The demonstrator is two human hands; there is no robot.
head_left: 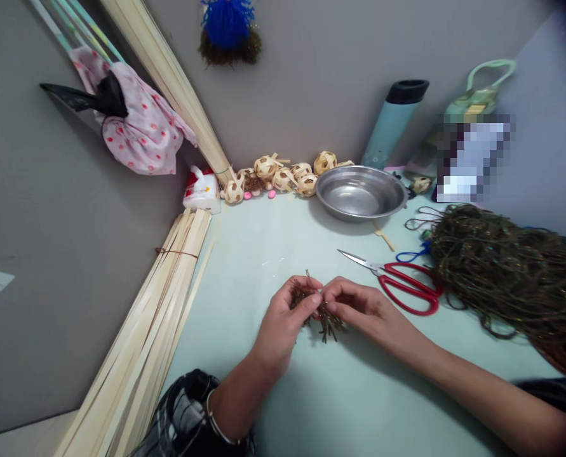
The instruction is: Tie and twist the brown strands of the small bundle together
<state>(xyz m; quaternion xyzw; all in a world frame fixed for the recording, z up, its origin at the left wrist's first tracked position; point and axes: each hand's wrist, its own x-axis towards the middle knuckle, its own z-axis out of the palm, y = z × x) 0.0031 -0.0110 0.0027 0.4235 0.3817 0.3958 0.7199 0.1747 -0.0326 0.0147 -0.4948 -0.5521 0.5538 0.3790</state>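
Over the middle of the pale green table, my left hand [283, 320] is closed around a small brown tassel of glittery yarn [329, 327], its cut strands spreading out below the fingers. My right hand [359, 306] meets it from the right, thumb and forefinger pinched together at the tassel's upper part. Exactly what those fingertips pinch is too small to make out. Red-handled scissors [409, 289] lie just beyond my right hand, blades pointing left. Farther right spreads a big heap of the same dark brown yarn [502, 273].
A steel bowl [361, 193] stands at the back beside several woven strip balls [266, 167]. Bundled bamboo strips [159, 304] line the left edge near a tissue pack [201, 193]. A blue tumbler [394, 124] and a phone [473, 158] lean at the back right.
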